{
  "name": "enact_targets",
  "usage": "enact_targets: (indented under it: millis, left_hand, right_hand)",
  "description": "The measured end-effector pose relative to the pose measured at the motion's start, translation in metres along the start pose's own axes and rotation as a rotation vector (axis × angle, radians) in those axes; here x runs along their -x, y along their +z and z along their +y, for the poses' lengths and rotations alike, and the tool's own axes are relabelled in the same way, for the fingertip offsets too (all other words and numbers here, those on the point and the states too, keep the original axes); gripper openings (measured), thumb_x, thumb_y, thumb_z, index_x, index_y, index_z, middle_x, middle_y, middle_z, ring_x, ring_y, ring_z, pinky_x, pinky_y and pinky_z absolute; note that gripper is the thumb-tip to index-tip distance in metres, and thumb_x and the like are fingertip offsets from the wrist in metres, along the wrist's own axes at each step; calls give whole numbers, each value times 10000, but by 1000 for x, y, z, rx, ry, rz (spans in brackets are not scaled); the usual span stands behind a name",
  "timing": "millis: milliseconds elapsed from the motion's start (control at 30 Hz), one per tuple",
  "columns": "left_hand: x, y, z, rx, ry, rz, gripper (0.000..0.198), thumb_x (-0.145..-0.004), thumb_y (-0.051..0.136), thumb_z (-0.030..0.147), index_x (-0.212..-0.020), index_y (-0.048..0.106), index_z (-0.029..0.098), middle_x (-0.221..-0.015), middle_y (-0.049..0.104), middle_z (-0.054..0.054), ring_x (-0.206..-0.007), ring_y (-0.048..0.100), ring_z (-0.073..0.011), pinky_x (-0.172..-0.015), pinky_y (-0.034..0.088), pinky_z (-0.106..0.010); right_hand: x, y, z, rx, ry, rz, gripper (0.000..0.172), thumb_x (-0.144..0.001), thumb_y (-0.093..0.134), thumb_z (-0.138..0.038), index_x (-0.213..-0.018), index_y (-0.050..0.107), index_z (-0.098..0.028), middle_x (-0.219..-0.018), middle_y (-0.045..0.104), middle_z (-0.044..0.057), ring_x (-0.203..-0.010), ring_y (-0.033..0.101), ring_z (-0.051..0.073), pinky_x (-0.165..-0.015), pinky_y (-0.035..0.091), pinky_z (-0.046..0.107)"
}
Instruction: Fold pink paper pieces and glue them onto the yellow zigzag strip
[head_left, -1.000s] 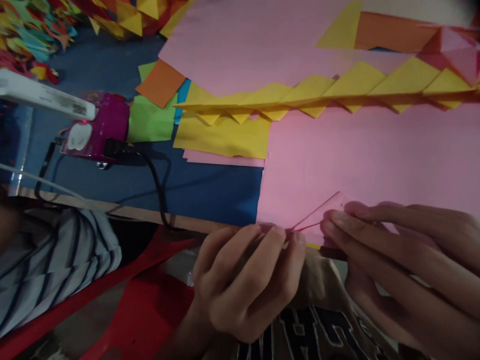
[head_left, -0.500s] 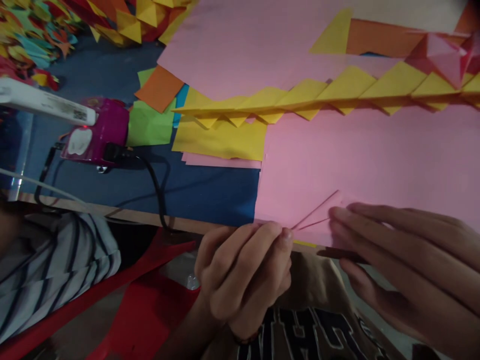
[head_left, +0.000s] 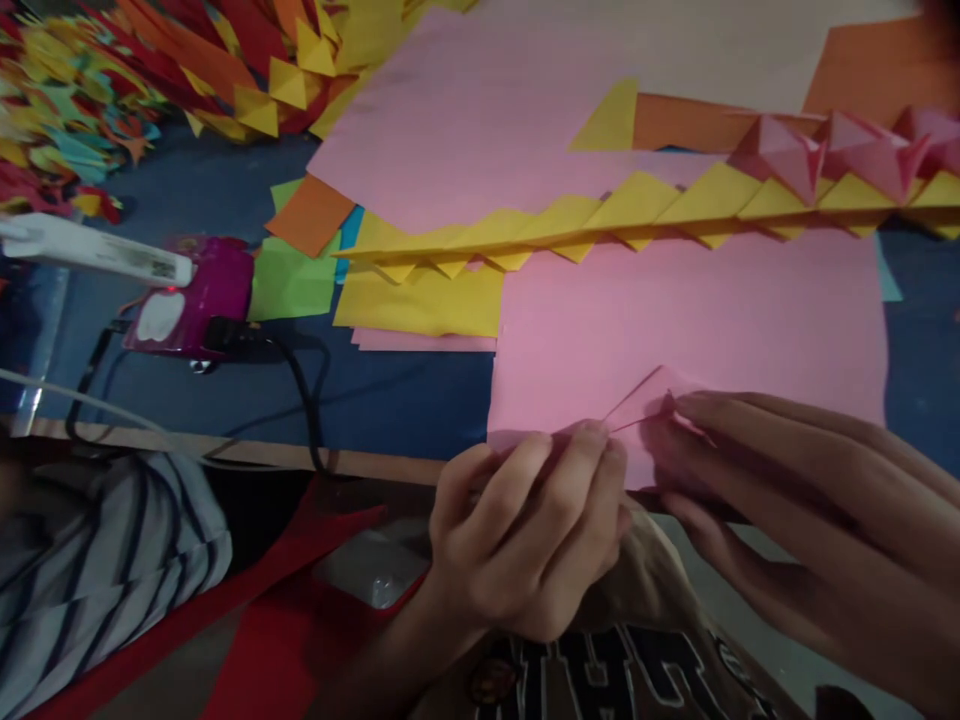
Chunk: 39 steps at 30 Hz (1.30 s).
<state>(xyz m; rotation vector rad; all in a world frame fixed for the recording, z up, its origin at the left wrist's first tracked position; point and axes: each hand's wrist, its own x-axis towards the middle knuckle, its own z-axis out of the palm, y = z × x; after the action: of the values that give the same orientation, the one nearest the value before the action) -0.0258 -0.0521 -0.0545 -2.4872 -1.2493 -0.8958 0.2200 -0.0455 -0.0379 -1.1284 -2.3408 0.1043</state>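
Note:
A small folded pink paper (head_left: 651,398) with a pointed upper corner lies over a large pink sheet (head_left: 720,320) at the table's near edge. My left hand (head_left: 532,530) is closed, its thumb and fingers pinching the paper's left end. On the other side, my right hand (head_left: 810,490) has its fingers stretched out, fingertips touching the paper's right part and thumb apart below them. The fingers hide part of the paper. Beyond the sheet runs a long yellow folded-paper strip (head_left: 555,235) with a zigzag edge.
A purple power adapter (head_left: 217,290) with a white plug-in stick (head_left: 97,252) and a black cable (head_left: 304,375) sits at left. Pink folded stars (head_left: 862,155) lie at right, colourful paper pieces (head_left: 60,100) at far left. A person's striped sleeve (head_left: 112,560) and a red chair (head_left: 277,630) are near.
The view has shifted, showing more of the sheet's right side. My left hand has moved slightly right, nearer my right hand, and the folded paper's upper corner looks wider and more raised.

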Motion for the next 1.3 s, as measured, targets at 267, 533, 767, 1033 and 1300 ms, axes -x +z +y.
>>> enact_targets:
  millis: [267, 533, 767, 1033, 1300]
  left_hand:
    - [-6, -2, -2, 31, -2, 28, 263, -978, 708, 208, -1210, 816, 146, -1168, 860, -17, -1008, 711, -207, -932, 505, -392]
    - [-11, 4, 8, -31, 22, -22, 341, -1095, 628, 402, -1326, 788, 209, -1087, 783, -78, -1046, 636, -266, -970, 496, -458]
    - [-22, 1, 6, 1, 59, -81, 381, -1101, 626, 425, -1301, 785, 143, -1083, 737, -102, -1099, 643, -286, -988, 497, -477]
    - [-34, -8, 1, 74, 65, -66, 204, -987, 785, 173, -1191, 788, 168, -1215, 800, -42, -1133, 702, -264, -966, 561, -414]
    - [-39, -19, -1, 201, 79, -251, 175, -1073, 678, 193, -1223, 760, 152, -1180, 799, -25, -1093, 716, -209, -1008, 576, -369]
  right_hand:
    - [3, -11, 2, 62, -48, -30, 381, -994, 747, -107, -1373, 720, -68, -1529, 668, 108, -1362, 669, 240, -1249, 484, 348]
    - [7, -4, 12, 62, -121, -83, 302, -1005, 715, -108, -1304, 747, -75, -1541, 656, 115, -1436, 610, 302, -1290, 439, 431]
    - [-9, -15, 3, -155, 159, 24, 267, -1047, 661, -145, -1291, 758, -195, -1416, 715, 30, -1243, 707, 184, -1137, 558, 304]
    - [-10, -9, 10, -60, -8, -49, 352, -1043, 666, -127, -1394, 703, -141, -1415, 706, 49, -1250, 642, 248, -1123, 543, 420]
    - [-4, -8, 2, -74, 0, -52, 418, -1025, 702, -161, -1442, 682, -166, -1411, 711, 74, -1226, 648, 270, -1073, 572, 474]
